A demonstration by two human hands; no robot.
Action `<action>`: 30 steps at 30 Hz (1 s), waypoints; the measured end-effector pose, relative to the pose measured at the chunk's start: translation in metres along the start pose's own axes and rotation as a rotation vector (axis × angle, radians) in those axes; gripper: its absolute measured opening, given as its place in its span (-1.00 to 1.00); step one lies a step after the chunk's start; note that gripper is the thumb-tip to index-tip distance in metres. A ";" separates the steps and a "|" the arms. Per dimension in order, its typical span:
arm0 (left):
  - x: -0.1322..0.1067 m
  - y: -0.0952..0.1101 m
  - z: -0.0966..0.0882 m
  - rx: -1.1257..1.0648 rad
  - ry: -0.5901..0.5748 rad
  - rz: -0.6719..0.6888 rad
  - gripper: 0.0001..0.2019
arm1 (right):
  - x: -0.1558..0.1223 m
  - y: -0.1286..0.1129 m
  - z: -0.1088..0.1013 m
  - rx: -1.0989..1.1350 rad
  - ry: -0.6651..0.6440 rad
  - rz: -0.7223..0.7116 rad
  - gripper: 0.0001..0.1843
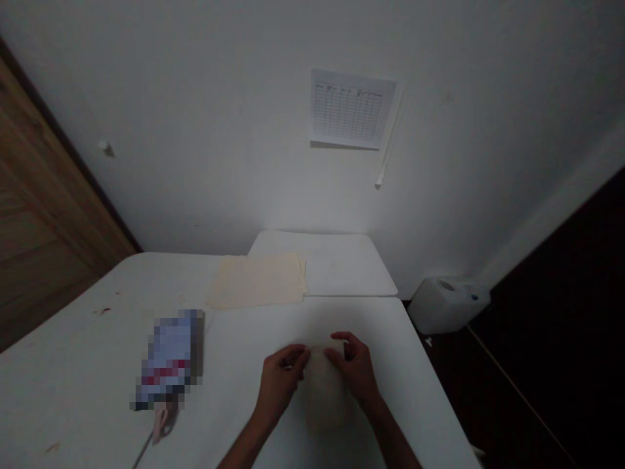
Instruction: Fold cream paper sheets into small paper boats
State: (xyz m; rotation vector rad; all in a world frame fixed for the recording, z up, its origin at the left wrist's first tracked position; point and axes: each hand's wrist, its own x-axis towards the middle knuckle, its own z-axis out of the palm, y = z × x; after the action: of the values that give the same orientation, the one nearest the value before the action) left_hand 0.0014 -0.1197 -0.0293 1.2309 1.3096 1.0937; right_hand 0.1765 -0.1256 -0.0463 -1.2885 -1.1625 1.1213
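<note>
A small beige piece, like a folded sheet or a paper pouch point(325, 397), lies on the white table point(234, 365) in front of me. My left hand point(286, 374) pinches its upper left corner between thumb and fingers. At the upper right corner is my right hand point(354, 365), its thumb on the piece and its forefinger curved past the far edge. The other right fingers are partly hidden. Dim light blurs the folds of the piece, so its exact kind is unclear.
Beige sheets point(258, 280) lie stacked at the table's back. On the left are a pixelated blue item point(168, 355) and a pink looped handle point(163, 422). A white plastic jug point(446, 306) stands on the floor at right. A printed chart point(349, 111) hangs on the wall.
</note>
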 end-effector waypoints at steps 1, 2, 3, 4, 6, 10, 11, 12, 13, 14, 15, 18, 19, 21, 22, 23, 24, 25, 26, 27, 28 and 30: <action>0.000 -0.001 0.000 -0.001 -0.002 0.000 -0.62 | 0.000 0.000 0.000 0.000 0.005 0.002 -0.46; 0.000 -0.002 0.000 -0.002 -0.002 -0.001 -0.62 | 0.000 -0.001 0.000 -0.003 0.015 0.002 -0.46; 0.000 -0.003 0.000 -0.004 -0.005 -0.002 -0.62 | 0.000 -0.001 0.000 -0.008 0.026 0.001 -0.46; 0.001 -0.004 0.000 -0.005 -0.006 -0.001 -0.62 | -0.001 -0.002 0.001 -0.011 0.035 0.001 -0.46; 0.001 -0.006 0.000 -0.005 -0.004 0.003 -0.62 | -0.001 -0.003 0.001 -0.005 0.040 0.004 -0.45; 0.001 -0.005 0.000 -0.006 0.002 -0.008 -0.60 | -0.002 -0.004 0.002 0.006 0.035 0.008 -0.42; 0.001 -0.004 0.000 -0.009 0.004 -0.014 -0.59 | -0.002 -0.004 0.002 0.005 0.034 0.006 -0.42; 0.001 -0.003 0.000 -0.011 0.007 -0.019 -0.59 | -0.002 -0.004 0.002 0.007 0.030 0.005 -0.42; 0.001 -0.003 0.000 -0.014 0.011 -0.022 -0.58 | -0.002 -0.004 0.002 0.012 0.025 0.004 -0.43; 0.000 -0.003 0.000 -0.015 0.011 -0.022 -0.59 | -0.002 -0.003 0.002 0.020 0.019 0.005 -0.44; 0.000 -0.003 0.000 -0.016 0.008 -0.020 -0.59 | -0.002 -0.003 0.002 0.029 0.011 0.008 -0.44; 0.000 -0.003 0.000 -0.015 -0.001 -0.012 -0.60 | -0.001 -0.003 0.002 0.033 0.015 0.018 -0.44; 0.000 -0.004 0.000 -0.015 -0.003 -0.010 -0.60 | -0.001 -0.003 0.002 0.023 0.025 0.020 -0.43; 0.000 -0.005 -0.001 -0.012 -0.005 -0.004 -0.61 | -0.001 -0.003 0.002 -0.004 0.047 0.022 -0.42; 0.000 -0.005 -0.001 -0.010 -0.006 -0.002 -0.61 | 0.000 -0.003 0.002 -0.015 0.054 0.022 -0.43; 0.000 -0.005 -0.001 -0.007 -0.006 -0.001 -0.61 | 0.000 -0.003 0.002 -0.024 0.059 0.020 -0.43; 0.000 -0.005 -0.001 -0.006 -0.005 0.001 -0.62 | 0.000 -0.004 0.002 -0.028 0.061 0.017 -0.44; 0.000 -0.005 -0.001 -0.006 -0.003 0.001 -0.62 | 0.000 -0.004 0.002 -0.030 0.061 0.015 -0.45; 0.000 -0.005 -0.001 -0.006 -0.001 0.000 -0.62 | 0.000 -0.004 0.002 -0.028 0.059 0.014 -0.45; 0.000 -0.004 -0.001 -0.007 -0.001 -0.002 -0.62 | 0.000 -0.004 0.003 -0.026 0.056 0.014 -0.45; 0.000 -0.004 -0.001 -0.009 -0.002 -0.002 -0.63 | -0.001 -0.004 0.003 -0.022 0.053 0.013 -0.45; 0.000 -0.003 0.000 -0.016 -0.006 -0.003 -0.62 | -0.001 -0.004 0.003 -0.018 0.050 0.008 -0.44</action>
State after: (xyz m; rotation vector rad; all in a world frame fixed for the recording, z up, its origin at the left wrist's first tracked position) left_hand 0.0009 -0.1199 -0.0322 1.2187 1.2954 1.0955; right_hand 0.1732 -0.1263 -0.0423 -1.3288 -1.1340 1.0809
